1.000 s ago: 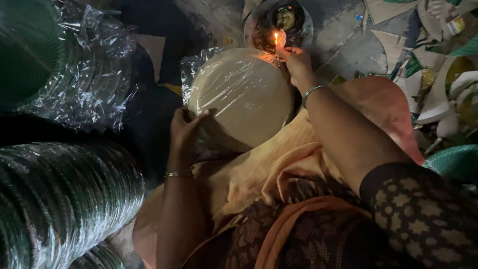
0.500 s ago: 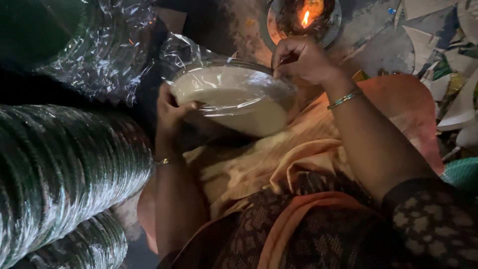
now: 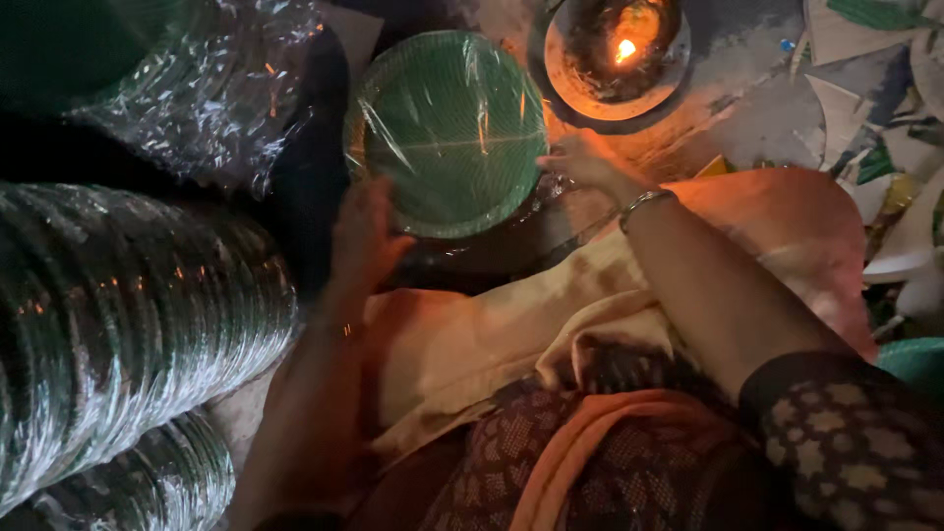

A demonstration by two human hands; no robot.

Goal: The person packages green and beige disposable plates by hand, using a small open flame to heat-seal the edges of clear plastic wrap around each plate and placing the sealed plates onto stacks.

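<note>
Floor [image 3: 747, 79]: grey, dusty. At 12 o'clock, round metal dish [image 3: 615, 59] holding a small flame. At 11, wrapped stack of green plates [image 3: 447, 133]. At 9, long shrink-wrapped plate rolls [image 3: 128, 315]. At 2 to 3, scattered paper offcuts [image 3: 875, 118].

A small flame [image 3: 623, 49] is seen burning inside a round metal dish [image 3: 618, 61] set on the grey floor [image 3: 757, 88] at the top of the view. Long rolls of stacked green plates [image 3: 118, 315], wrapped in clear plastic, are laid along the left side, with a further wrapped bundle [image 3: 187, 79] above them. Scraps of cut paper [image 3: 865, 59] are scattered at the upper right. A cream cloth [image 3: 492, 334] is spread across the lap, beside an orange patterned garment [image 3: 590, 452].
</note>
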